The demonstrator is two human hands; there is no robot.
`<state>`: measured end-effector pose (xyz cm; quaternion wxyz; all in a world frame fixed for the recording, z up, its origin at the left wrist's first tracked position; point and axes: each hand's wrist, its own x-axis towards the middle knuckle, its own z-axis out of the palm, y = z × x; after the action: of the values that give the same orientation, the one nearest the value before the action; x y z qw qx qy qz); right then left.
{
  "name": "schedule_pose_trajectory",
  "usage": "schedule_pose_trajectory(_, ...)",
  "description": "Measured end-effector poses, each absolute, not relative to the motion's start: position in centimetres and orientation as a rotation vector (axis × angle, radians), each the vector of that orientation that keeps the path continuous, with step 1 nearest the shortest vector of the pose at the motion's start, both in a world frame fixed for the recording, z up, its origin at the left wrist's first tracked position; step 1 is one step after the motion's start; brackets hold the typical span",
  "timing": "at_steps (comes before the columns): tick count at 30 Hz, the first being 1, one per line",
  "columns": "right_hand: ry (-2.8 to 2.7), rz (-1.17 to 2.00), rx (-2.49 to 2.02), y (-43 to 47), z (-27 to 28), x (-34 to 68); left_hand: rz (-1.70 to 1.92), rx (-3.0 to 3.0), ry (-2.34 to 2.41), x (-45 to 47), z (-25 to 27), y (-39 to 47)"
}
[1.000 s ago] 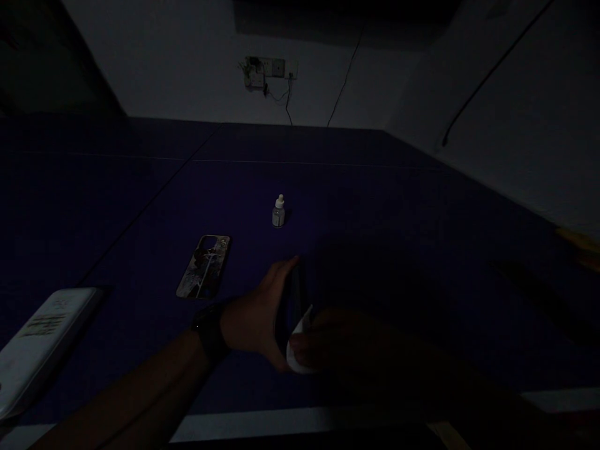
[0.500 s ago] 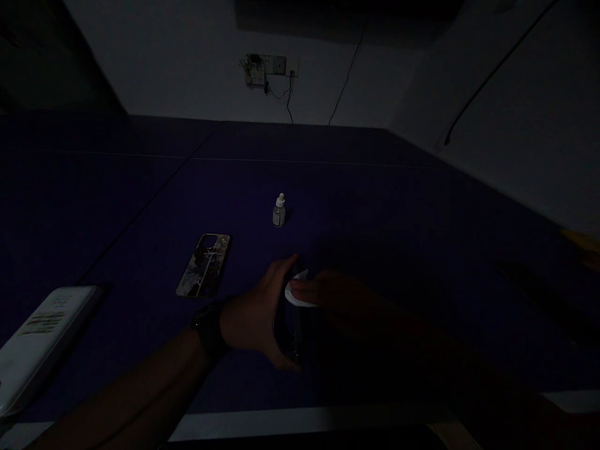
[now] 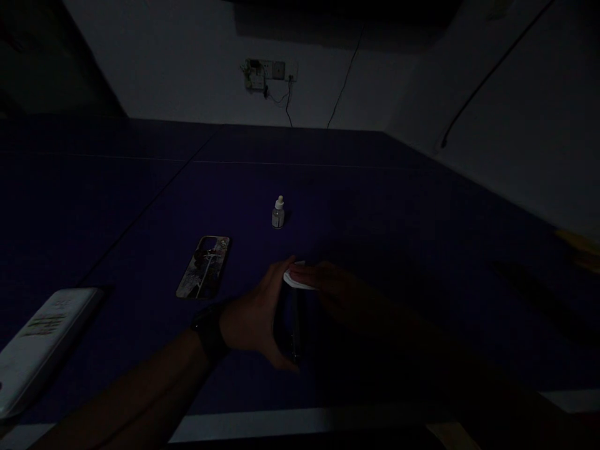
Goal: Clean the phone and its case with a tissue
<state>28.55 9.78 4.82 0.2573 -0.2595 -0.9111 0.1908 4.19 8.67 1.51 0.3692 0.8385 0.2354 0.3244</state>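
Observation:
In the dim light, my left hand (image 3: 250, 322) is wrapped around a dark, slim phone (image 3: 295, 328), thumb at its near end and fingers at its far end. The phone is held on edge, so mostly its side shows. My right hand (image 3: 335, 286) presses a folded white wipe (image 3: 299, 284) against the phone's far end; some of its fingers are lost in shadow. Left of my hands lies a patterned phone case (image 3: 205, 269) with a camera cutout. Beyond them a small dropper bottle (image 3: 278, 215) with a white cap stands upright.
A white padded case (image 3: 42, 340) lies at the left on the purple table (image 3: 328, 194). At the right is a dark flat object (image 3: 534, 294), hardly visible, near something yellow (image 3: 579, 244). Wall sockets (image 3: 272, 70) with cables are at the back.
My right hand and the white wipe have moved up toward the phone's far end. My left hand keeps its hold in about the same place.

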Motion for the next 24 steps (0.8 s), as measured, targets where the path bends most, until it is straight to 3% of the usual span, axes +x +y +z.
schedule_pose_trajectory(12, -2.629, 0.465, -0.313, 3.5, 5.4, 29.0, 0.802, 2.127, 0.606, 4.0, 1.3, 8.9)
schedule_pose_trajectory(19, -2.669, 0.072, -0.373, 3.4, 6.5, 27.6, 0.819, 2.129, 0.590, 3.8, 0.8, 9.1)
schedule_pose_trajectory(24, -2.532, 0.015, -0.406, 3.9, 5.9, 26.9, 0.790, 2.029, 0.600, 3.6, 1.2, 9.0)
